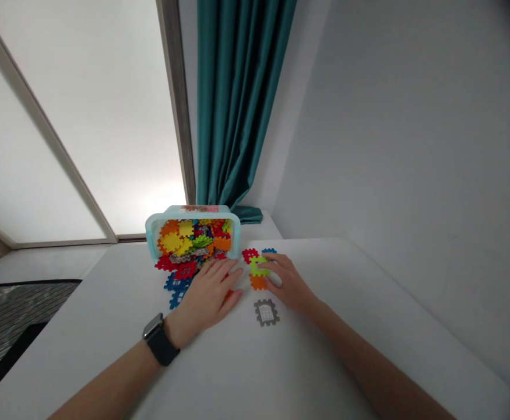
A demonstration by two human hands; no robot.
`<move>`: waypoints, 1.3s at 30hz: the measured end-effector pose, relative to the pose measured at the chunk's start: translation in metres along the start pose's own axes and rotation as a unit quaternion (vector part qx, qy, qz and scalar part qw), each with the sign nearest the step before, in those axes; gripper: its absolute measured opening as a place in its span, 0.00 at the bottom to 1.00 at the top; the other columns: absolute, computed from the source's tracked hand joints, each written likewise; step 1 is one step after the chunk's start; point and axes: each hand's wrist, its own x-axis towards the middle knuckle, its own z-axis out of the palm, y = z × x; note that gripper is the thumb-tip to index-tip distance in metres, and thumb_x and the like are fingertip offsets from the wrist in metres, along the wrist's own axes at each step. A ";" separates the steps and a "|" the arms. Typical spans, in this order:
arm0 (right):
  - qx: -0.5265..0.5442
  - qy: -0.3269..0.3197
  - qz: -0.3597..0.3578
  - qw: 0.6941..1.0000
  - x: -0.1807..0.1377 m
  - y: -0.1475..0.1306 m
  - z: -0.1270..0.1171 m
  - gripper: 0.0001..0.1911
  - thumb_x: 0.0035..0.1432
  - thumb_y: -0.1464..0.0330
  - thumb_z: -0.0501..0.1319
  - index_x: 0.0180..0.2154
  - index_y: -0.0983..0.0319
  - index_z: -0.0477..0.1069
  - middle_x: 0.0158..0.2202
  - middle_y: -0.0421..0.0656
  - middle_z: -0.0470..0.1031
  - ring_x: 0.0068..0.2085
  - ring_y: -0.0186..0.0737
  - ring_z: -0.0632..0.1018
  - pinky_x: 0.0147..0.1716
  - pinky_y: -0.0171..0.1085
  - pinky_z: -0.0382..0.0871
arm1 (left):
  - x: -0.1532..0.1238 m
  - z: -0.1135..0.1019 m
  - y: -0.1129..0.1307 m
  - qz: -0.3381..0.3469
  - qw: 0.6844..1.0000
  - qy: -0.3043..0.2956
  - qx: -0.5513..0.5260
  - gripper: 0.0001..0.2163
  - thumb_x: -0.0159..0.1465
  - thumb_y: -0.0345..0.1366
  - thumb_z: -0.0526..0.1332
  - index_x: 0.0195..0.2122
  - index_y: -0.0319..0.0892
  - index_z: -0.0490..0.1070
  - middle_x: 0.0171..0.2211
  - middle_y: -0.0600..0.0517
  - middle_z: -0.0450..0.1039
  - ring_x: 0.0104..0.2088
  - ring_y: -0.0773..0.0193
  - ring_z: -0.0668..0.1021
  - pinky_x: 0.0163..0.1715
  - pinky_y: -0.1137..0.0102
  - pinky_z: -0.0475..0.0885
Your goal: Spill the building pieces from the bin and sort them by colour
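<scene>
My left hand [211,291], with a dark watch [161,341] on its wrist, lies open and palm down in front of the tub. Its stretched fingers cover part of the loose toothed building tiles, among them blue tiles [176,283] and a red tile [185,270]. A lime-green building tile [258,265] sits between an orange tile [258,283] and a red tile [250,255]. The fingers of my right hand [287,283] curl over the green tile's right side, the thumb by the orange one. A blue tile [269,251] shows behind that hand.
A light-blue tub [150,233] lies on its side at the table's back, with many colourful tiles spilling out. A grey tile with a window pattern [266,312] lies flat on the white table [237,373]. Behind hang a teal curtain [241,105] and a wall [412,146] at right.
</scene>
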 end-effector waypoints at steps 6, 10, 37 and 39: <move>-0.027 -0.024 0.098 0.995 -0.039 0.048 -0.024 0.16 0.59 0.73 0.59 0.47 0.54 0.75 0.55 0.48 0.74 0.57 0.50 0.73 0.59 0.55 0.66 | -0.005 0.021 0.016 0.029 0.998 -0.055 0.005 0.18 0.72 0.44 0.54 0.59 0.44 0.68 0.61 0.43 0.70 0.60 0.50 0.71 0.61 0.51 0.62; -0.054 -0.067 0.161 0.983 -0.048 0.065 -0.035 0.15 0.57 0.74 0.59 0.45 0.56 0.76 0.54 0.48 0.75 0.56 0.51 0.74 0.59 0.55 0.66 | -0.011 0.032 0.016 0.035 0.997 -0.059 0.020 0.17 0.72 0.44 0.53 0.56 0.45 0.71 0.58 0.44 0.72 0.58 0.50 0.72 0.61 0.51 0.60; -0.138 -0.100 0.232 0.958 -0.023 0.105 -0.032 0.15 0.65 0.71 0.55 0.47 0.53 0.77 0.54 0.44 0.76 0.56 0.48 0.71 0.54 0.48 0.61 | -0.016 0.038 0.015 0.045 0.998 -0.037 0.036 0.14 0.71 0.38 0.52 0.51 0.44 0.73 0.52 0.45 0.77 0.54 0.51 0.75 0.57 0.53 0.65; -0.139 -0.100 0.230 0.958 -0.023 0.105 -0.032 0.15 0.65 0.71 0.55 0.47 0.53 0.77 0.54 0.44 0.76 0.56 0.47 0.71 0.54 0.48 0.61 | -0.015 0.038 0.015 0.049 0.998 -0.032 0.038 0.14 0.71 0.38 0.53 0.52 0.44 0.73 0.52 0.45 0.77 0.53 0.52 0.75 0.57 0.53 0.65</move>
